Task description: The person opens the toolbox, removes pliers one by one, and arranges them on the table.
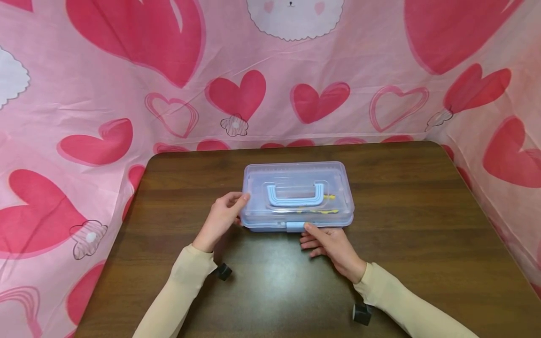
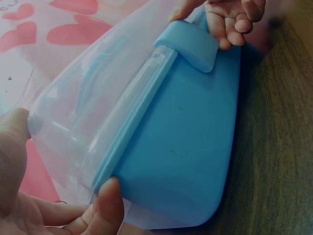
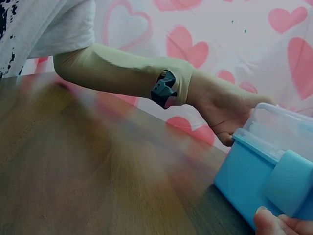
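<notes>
A plastic storage box (image 1: 258, 188) sits on the table, its translucent lid down on a blue base (image 2: 181, 142). A light blue handle (image 1: 296, 202) lies folded on the lid, and yellow bits show through it. At the box's left end my left hand (image 1: 221, 216) grips the side, thumb on the lid and a fingertip (image 2: 110, 196) at the front corner by the rim. My right hand (image 1: 334, 249) is at the front latch (image 1: 295, 227), its thumb on the top edge and its fingers curled near the lower edge. The latch lies against the box front.
The brown wooden table (image 1: 422, 225) stretches around the box on all sides. Behind and beside it hangs a pink cloth (image 1: 279, 65) printed with hearts. A small black device (image 1: 361, 313) is at the right wrist, another (image 1: 224, 271) at the left.
</notes>
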### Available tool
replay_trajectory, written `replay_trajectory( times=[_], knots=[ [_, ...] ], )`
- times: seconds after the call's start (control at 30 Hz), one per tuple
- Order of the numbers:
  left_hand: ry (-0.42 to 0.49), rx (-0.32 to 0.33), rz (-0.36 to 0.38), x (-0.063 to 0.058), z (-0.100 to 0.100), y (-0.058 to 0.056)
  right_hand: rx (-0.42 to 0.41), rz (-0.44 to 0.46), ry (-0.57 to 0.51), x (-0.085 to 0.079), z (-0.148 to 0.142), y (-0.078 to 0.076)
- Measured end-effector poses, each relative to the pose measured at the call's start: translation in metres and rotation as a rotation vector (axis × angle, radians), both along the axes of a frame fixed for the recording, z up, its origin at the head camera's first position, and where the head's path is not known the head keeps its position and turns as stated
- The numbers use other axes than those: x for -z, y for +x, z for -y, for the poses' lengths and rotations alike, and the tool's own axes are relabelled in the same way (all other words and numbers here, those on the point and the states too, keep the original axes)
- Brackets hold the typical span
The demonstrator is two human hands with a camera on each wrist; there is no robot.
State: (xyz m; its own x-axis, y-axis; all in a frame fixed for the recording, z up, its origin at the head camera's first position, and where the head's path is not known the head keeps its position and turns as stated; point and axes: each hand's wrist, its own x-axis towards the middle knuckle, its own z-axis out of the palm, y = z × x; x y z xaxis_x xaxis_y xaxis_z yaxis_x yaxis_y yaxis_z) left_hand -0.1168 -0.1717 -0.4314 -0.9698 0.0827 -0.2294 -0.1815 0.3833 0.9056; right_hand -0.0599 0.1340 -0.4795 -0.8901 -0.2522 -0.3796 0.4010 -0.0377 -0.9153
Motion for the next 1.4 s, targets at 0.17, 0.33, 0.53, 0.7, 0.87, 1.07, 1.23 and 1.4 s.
replay_trajectory(
  times=[0.17, 0.33, 0.53, 0.7, 0.87, 1.07, 1.23, 1.4],
  knots=[
    [0.018, 0.003, -0.009, 0.000, 0.000, 0.000, -0.022, -0.014, -0.003, -0.010, 0.002, 0.000],
    [0.018, 0.003, -0.006, 0.000, 0.001, 0.000, -0.050, 0.010, -0.014, -0.017, 0.001, 0.001],
    [0.008, 0.009, 0.010, 0.002, 0.001, 0.002, -0.091, 0.017, -0.005, -0.015, -0.003, 0.005],
    [0.007, 0.007, 0.001, 0.002, 0.002, 0.002, -0.146, -0.032, 0.016, -0.019, -0.008, 0.009],
    [0.004, 0.012, -0.005, 0.003, 0.002, 0.002, -0.184, -0.081, 0.038, -0.023, -0.011, 0.011],
    [0.003, 0.017, -0.007, 0.004, 0.003, 0.002, -0.179, -0.187, 0.172, -0.027, -0.011, 0.012],
    [0.005, 0.014, -0.008, 0.003, 0.003, 0.001, -0.118, -0.301, 0.275, -0.031, -0.011, 0.013],
    [0.006, 0.007, -0.004, 0.002, 0.001, 0.001, -0.117, -0.378, 0.319, -0.032, -0.011, 0.014]
  ],
)
